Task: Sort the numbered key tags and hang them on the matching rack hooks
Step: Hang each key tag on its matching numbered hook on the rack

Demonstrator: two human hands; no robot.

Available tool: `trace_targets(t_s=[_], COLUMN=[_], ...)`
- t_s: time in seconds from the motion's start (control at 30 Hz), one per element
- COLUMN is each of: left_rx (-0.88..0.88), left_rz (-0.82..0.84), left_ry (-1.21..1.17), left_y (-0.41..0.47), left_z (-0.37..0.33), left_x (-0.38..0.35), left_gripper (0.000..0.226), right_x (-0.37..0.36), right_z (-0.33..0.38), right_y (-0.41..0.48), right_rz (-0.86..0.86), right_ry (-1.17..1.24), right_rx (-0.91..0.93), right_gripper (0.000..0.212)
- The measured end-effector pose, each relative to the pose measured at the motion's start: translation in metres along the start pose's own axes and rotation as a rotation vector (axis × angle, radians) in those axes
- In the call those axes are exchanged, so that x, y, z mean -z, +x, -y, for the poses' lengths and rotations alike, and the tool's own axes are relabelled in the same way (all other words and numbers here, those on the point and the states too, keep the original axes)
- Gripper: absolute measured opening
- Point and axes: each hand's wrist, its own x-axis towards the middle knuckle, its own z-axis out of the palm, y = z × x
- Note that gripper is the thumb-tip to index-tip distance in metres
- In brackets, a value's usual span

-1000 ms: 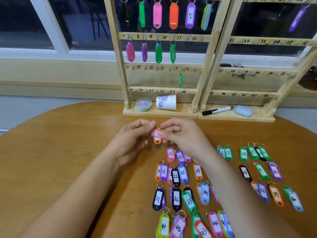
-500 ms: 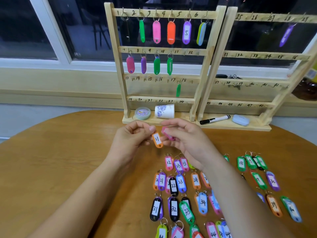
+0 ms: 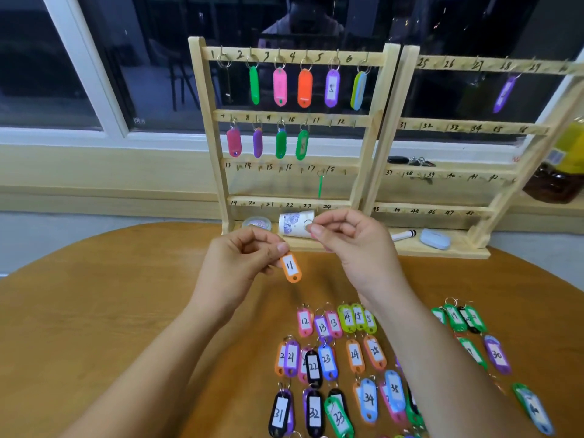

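Left hand (image 3: 240, 268) and right hand (image 3: 358, 248) are bare — forearms (image 3: 148, 358) too, up to the frame's edge. Nails (image 3: 282, 248) are short and rounded.

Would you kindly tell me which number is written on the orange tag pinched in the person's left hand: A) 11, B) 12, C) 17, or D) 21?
A: the orange tag pinched by the left hand plainly reads 11, while the right hand pinches a metal ring.

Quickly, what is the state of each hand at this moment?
Left hand: pinches the orange tag 11 at its top end.
Right hand: pinches a metal key ring; no tag shows on it.
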Motion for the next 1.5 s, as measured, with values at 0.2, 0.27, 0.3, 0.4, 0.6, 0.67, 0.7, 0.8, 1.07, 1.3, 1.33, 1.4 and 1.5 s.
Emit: trace_targets(t_s=[0.2,0.27,0.3,0.4,0.6,0.67,0.7,0.8,1.07,1.3,1.33,1.4,1.5], left_rx=[-0.162,-0.206,-0.226,-0.274,-0.324,-0.333,-0.335,-0.355,-0.432,-0.436,-0.433,-0.423,-0.401], left_rz=[0.024,0.035,0.036,0.038,0.032,0.039,0.038,0.037,-0.009,-0.035,-0.042,-0.057,-0.041], left_ry=[0.132,0.170,0.197,0.264,0.295,0.317,0.327,0.323,0.454,0.586,0.615,0.676,0.716], left_y=[0.046,0.062,0.069,0.089,0.114,0.121,0.124,0.130,0.149,0.160,0.162,0.164,0.168], left_z=[-0.047,-0.061,-0.066,-0.078,-0.095,-0.099,-0.101,-0.109,-0.126,-0.131,-0.131,-0.131,-0.130], left_x=[-0.014,-0.020,-0.023,-0.028,-0.031,-0.030,-0.030,-0.033,-0.045,-0.053,-0.053,-0.052,-0.051], left_gripper=[0.007,0.006,0.006,0.006,0.007,0.007,0.007,0.007,0.009,0.005,0.005,0.008,0.011], right_x=[0.008,0.009,0.008,0.007,0.002,-0.001,-0.002,-0.005,-0.010,-0.007,-0.007,-0.008,-0.007], right_z=[0.023,0.032,0.036,0.046,0.054,0.055,0.056,0.058,0.050,0.046,0.045,0.044,0.044], right_y=[0.058,0.073,0.080,0.097,0.116,0.119,0.121,0.125,0.129,0.118,0.117,0.114,0.111], right_rz=[-0.196,-0.253,-0.278,-0.336,-0.380,-0.388,-0.391,-0.394,-0.361,-0.346,-0.343,-0.336,-0.323], right_ry=[-0.165,-0.213,-0.236,-0.288,-0.345,-0.355,-0.362,-0.419,-0.620,-0.643,-0.643,-0.633,-0.632], right_rx=[0.227,0.286,0.314,0.394,0.461,0.480,0.488,0.508,0.545,0.461,0.453,0.444,0.432], right_gripper=[0.011,0.009,0.009,0.008,0.006,0.005,0.005,0.001,0.010,0.014,0.016,0.016,0.014])
